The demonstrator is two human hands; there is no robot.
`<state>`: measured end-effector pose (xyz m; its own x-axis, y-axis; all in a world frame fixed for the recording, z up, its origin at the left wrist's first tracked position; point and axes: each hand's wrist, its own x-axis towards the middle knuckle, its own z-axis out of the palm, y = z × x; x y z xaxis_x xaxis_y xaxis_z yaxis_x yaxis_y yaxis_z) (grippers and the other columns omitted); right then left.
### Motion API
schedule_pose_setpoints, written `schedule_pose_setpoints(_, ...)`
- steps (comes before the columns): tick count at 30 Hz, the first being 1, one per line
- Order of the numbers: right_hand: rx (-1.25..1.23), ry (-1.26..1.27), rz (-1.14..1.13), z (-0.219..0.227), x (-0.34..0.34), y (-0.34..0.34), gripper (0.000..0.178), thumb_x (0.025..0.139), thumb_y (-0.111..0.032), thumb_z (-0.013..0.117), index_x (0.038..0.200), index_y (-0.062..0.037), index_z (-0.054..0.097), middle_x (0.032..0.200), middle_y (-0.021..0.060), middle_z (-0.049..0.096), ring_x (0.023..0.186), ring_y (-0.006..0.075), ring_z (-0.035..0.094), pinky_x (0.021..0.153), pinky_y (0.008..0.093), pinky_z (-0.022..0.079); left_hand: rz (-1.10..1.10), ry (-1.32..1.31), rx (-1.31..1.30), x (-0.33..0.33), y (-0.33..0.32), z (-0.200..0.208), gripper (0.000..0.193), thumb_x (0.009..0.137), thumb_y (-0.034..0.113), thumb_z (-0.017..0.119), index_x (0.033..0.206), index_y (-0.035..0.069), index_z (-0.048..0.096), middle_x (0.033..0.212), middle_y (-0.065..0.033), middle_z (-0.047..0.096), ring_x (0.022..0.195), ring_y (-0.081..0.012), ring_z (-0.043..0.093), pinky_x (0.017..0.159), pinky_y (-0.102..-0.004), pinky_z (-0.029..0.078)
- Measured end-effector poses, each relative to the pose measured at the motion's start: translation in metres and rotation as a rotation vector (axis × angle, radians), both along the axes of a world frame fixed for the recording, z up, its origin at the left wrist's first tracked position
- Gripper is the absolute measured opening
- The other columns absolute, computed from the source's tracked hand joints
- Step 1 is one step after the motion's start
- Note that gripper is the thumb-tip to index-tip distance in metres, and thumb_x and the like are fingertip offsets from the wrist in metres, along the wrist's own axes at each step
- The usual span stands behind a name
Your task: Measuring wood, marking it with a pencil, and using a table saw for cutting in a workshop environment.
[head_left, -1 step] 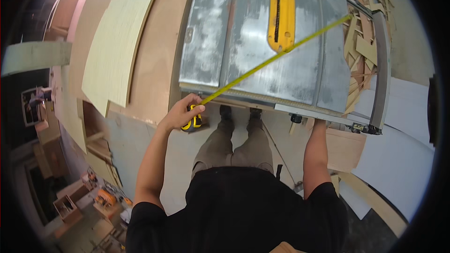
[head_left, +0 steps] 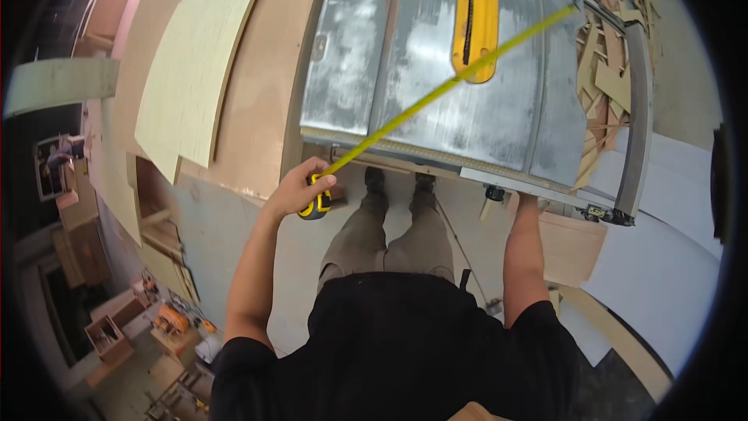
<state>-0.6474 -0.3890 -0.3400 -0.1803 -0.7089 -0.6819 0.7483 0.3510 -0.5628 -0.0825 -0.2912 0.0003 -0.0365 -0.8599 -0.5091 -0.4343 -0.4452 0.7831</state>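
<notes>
The long, narrow tape blade (head_left: 421, 104) is showing vivid yellow; its rounded case (head_left: 317, 205) is mixing yellow with black. The flat metal saw table (head_left: 421, 39) is wearing cloudy whitish mottling over grey; the oblong yellow insert plate (head_left: 488, 15) is framing a black slot (head_left: 469, 12). The angular plywood sheet (head_left: 199, 62) is showing cream.

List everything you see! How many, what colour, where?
Saw table: one, grey, top centre
Slotted plate: one, yellow, in the saw table
Tape case: one, yellow and black, left of centre
Tape blade: one, yellow, slanting over the saw table
Board: one, brown, upper left
Plywood sheet: one, pale, on the board
Scraps: many, tan, upper right
Sheets: several, white, right
Tool: at least one, orange, lower left
Shirt: one, black, bottom centre
Trousers: one pair, brown, centre
Left fingers: one hand, bare, around the tape case
Right forearm: one, bare, right of centre
</notes>
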Motion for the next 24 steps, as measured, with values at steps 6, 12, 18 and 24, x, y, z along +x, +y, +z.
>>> schedule_pose_setpoints(6,0.340,0.406,0.891,0.055,0.202,0.071,0.017,0.093,-0.030,0.056,0.082,-0.0173,0.056,0.062,-0.0041,0.043,0.045,0.0074,0.034,0.037,0.0245,0.024,0.501,0.065,-0.020,0.051,0.138,-0.017,0.035,0.093,0.039,0.064,0.103,0.005,0.058,0.080,-0.0009,0.059,0.076,-0.0091,0.056,0.068,-0.0258,0.046)
schedule_pose_setpoints(12,0.197,-0.082,0.790,0.111,0.387,0.072,0.011,0.093,-0.015,0.053,0.097,-0.0089,0.060,0.081,0.0032,0.057,0.052,0.0076,0.039,0.042,0.0236,0.029,0.709,0.205,-0.133,0.094,0.205,-0.030,0.043,0.095,0.047,0.059,0.112,0.009,0.052,0.079,-0.0018,0.059,0.069,-0.0095,0.055,0.062,-0.0240,0.046)
schedule_pose_setpoints(18,0.125,-0.523,0.230,0.093,0.440,0.064,0.008,0.093,-0.012,0.050,0.096,-0.0093,0.057,0.083,0.0058,0.058,0.056,0.0106,0.045,0.042,0.0237,0.030,1.078,0.347,-0.257,0.161,0.242,-0.041,0.046,0.095,0.053,0.055,0.112,0.010,0.050,0.089,-0.0065,0.060,0.079,-0.0128,0.057,0.067,-0.0292,0.048)
schedule_pose_setpoints(24,0.013,0.523,1.363,0.122,0.408,0.067,0.014,0.090,-0.019,0.057,0.102,-0.0125,0.061,0.082,0.0003,0.059,0.051,0.0104,0.042,0.044,0.0277,0.036,1.158,0.218,-0.131,0.236,0.172,-0.051,0.046,0.092,0.043,0.063,0.122,0.009,0.052,0.102,-0.0093,0.062,0.087,-0.0209,0.063,0.074,-0.0355,0.054)
